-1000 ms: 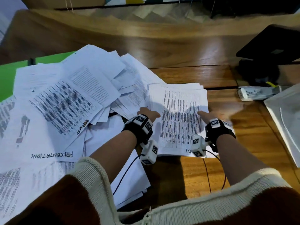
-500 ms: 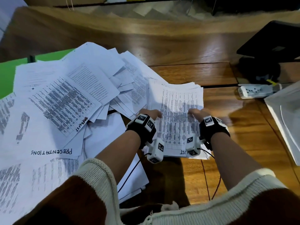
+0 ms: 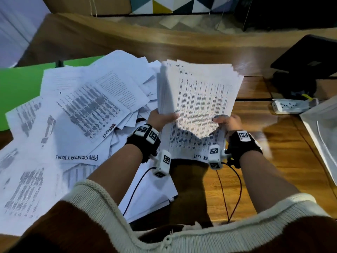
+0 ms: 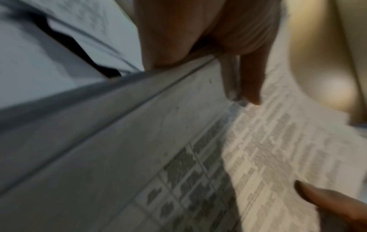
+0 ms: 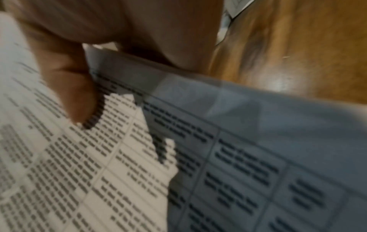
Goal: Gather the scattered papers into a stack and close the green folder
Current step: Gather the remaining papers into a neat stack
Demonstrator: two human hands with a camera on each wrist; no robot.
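Observation:
A thick stack of printed papers point(image 3: 198, 99) is tilted up off the wooden desk, held at both side edges. My left hand point(image 3: 160, 118) grips its left edge with the thumb on the top sheet; the left wrist view shows the stack point(image 4: 268, 141) under the thumb. My right hand point(image 3: 227, 122) grips the right edge, thumb on the printed sheet point(image 5: 79, 157). Loose scattered papers point(image 3: 76, 110) cover the desk to the left. The green folder point(image 3: 20, 88) lies open under them at the far left, mostly hidden.
A white power strip point(image 3: 290, 105) lies at the right, behind it a black laptop point(image 3: 310, 55). A white tray-like object point(image 3: 324, 136) sits at the right edge. Bare wooden desk point(image 3: 269, 161) shows under and right of the held stack.
The stack lay flat on the desk under both hands; both hands have since closed on its side edges and raised it, its far end tilted upward.

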